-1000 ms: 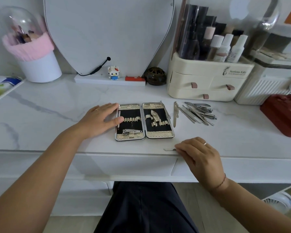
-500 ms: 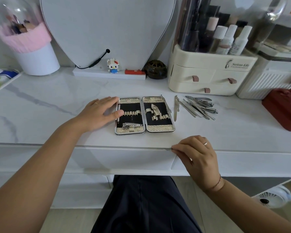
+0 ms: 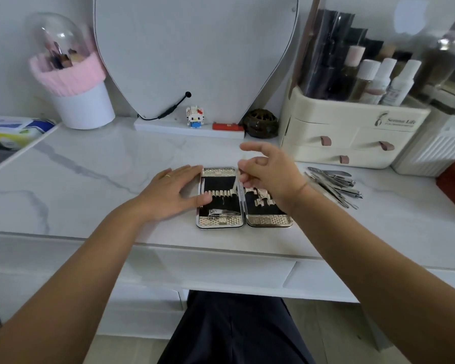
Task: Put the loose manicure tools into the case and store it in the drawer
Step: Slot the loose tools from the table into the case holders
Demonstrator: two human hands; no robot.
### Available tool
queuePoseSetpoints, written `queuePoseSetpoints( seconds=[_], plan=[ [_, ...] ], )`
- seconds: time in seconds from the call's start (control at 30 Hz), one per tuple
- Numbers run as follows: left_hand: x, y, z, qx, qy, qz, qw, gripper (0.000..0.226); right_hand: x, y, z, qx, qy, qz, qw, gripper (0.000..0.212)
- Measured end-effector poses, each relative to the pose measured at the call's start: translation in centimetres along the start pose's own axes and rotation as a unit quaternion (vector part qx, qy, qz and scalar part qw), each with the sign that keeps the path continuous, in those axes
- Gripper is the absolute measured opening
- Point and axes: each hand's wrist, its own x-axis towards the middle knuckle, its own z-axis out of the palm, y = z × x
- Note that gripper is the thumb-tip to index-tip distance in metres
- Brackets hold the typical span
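**Manicure case open on the marble counter, both hands at it**

Manicure case lies flat and open near the front edge of the white marble-look counter, its two black-lined halves side by side with a nail clipper seated in the left half. I see my left hand resting palm down on the counter, fingers spread, its fingertips touching the case's left edge. My right hand hovers over the right half with the grip pinching a thin metal tool that slants down across the hinge; the other fingers are lifted. The loose tools sit in a heap just right of the case. Behind, a heart-shaped mirror leans at the wall, with a pink-banded white brush holder to its left and a cream drawer organiser full of bottles to its right. A shallow white drawer front runs closed under the counter edge.
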Motion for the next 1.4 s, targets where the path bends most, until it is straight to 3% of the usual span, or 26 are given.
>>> queuePoseSetpoints(
  seconds=[0.13, 0.33, 0.6, 0.8, 0.97, 1.17, 1.3, 1.4],
  plan=[
    [0.3, 0.0, -0.1, -0.01, 0.022, 0.012, 1.0, 0.075, 4.8, 0.1, 2.8, -0.036, -0.037, 0.032, 0.998, 0.025],
    [0.2, -0.2, -0.1, -0.046, 0.032, 0.023, 0.998, 0.053, 7.7, 1.6, 4.5, -0.144, -0.055, 0.063, 0.986, 0.023],
    [0.1, -0.1, -0.2, -0.054, 0.035, 0.031, 0.997, 0.053, 8.2, 2.2, 4.0, -0.241, -0.072, 0.007, 0.968, 0.015],
    [0.1, -0.2, -0.1, -0.048, 0.028, 0.025, 0.998, 0.054, 7.6, 1.9, 3.7, -0.393, -0.09, -0.067, 0.913, 0.018],
    [0.2, -0.2, -0.1, -0.055, 0.031, 0.022, 0.998, 0.054, 6.3, 1.6, 3.4, -0.453, -0.167, -0.111, 0.869, 0.025],
    [0.0, 0.0, -0.2, -0.053, 0.027, 0.015, 0.998, 0.056, 5.3, 1.8, 2.9, -0.453, -0.197, -0.123, 0.861, 0.03],
    [-0.1, 0.2, -0.2, -0.041, 0.022, 0.017, 0.999, 0.056, 5.1, 2.2, 2.7, -0.43, -0.165, -0.121, 0.879, 0.03],
    [-0.3, 0.4, -0.3, -0.044, 0.012, 0.013, 0.999, 0.067, 4.9, 2.4, 2.7, -0.45, -0.168, -0.119, 0.869, 0.03]
  ],
)
